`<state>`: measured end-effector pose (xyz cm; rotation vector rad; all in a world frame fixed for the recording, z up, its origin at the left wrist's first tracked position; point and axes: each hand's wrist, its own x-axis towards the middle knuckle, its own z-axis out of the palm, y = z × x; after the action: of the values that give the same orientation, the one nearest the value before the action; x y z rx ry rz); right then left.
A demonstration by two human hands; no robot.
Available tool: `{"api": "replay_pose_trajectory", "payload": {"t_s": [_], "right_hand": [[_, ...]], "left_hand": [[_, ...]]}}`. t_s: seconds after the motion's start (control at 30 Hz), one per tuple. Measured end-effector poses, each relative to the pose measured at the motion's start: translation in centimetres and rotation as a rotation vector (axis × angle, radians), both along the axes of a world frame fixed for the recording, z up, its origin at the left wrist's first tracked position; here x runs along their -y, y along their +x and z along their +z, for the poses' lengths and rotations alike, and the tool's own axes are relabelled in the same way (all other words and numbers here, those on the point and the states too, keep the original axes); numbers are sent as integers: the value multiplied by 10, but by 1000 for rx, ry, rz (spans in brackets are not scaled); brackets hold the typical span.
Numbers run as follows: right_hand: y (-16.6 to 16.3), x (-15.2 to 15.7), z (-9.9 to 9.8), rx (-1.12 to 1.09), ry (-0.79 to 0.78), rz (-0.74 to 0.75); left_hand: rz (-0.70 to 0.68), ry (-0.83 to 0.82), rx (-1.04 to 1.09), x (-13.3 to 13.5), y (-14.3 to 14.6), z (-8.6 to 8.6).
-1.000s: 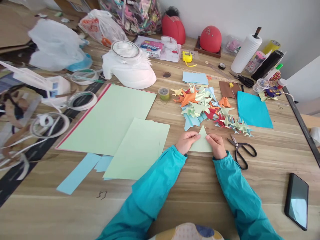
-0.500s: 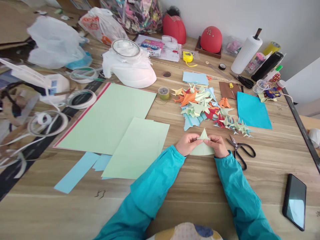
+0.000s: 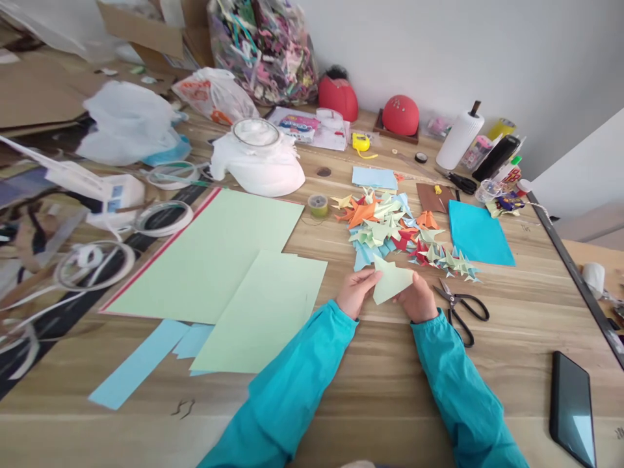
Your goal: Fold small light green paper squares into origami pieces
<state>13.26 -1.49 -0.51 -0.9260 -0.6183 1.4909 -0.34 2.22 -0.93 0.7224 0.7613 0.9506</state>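
Observation:
Between my two hands is a pale green folded paper (image 3: 391, 283), tilted, with one point sticking up at its upper left. My left hand (image 3: 355, 292) pinches its left edge between thumb and fingers. On the opposite side my right hand (image 3: 419, 298) grips the right corner, its fingers partly behind the sheet. Just beyond the hands lies a heap of folded paper pieces (image 3: 385, 224) in green, orange, red and blue. A pair of black-handled scissors (image 3: 461, 305) rests to the right of my right hand, blades slightly apart.
Large pale green sheets (image 3: 266, 312) and blue strips (image 3: 139, 364) lie at the left. A bright blue square (image 3: 481, 233) is right of the heap. A phone (image 3: 572, 406) lies near right. A thread spool (image 3: 318, 205), tape rolls (image 3: 163, 218) and plastic bags (image 3: 129, 123) stand farther off.
The green paper has been turned and tilted: its symmetric peak with a wide base now shows as a slanted, angular shape. My right hand has shifted to its right corner. The camera view has tipped upward.

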Motion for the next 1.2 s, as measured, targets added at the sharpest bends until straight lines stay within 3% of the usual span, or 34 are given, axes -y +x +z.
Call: {"api": "replay_pose_trajectory", "payload": {"t_s": [0.17,0.57,0.87,1.2], "right_hand": [[-5,-3,-13,235,6,-64],[-6,-8,-26,329,102,-308],[-9,-5,-19,210,127,-318],[-12,-5,-22,254,124,-279]], "left_hand": [[0,143,-65,-6,-1,-4],[-144,257,-259,-9,0,-10],[-153,313,-423,-2,8,1],[-176,323,-380,5,-1,-2]]}}
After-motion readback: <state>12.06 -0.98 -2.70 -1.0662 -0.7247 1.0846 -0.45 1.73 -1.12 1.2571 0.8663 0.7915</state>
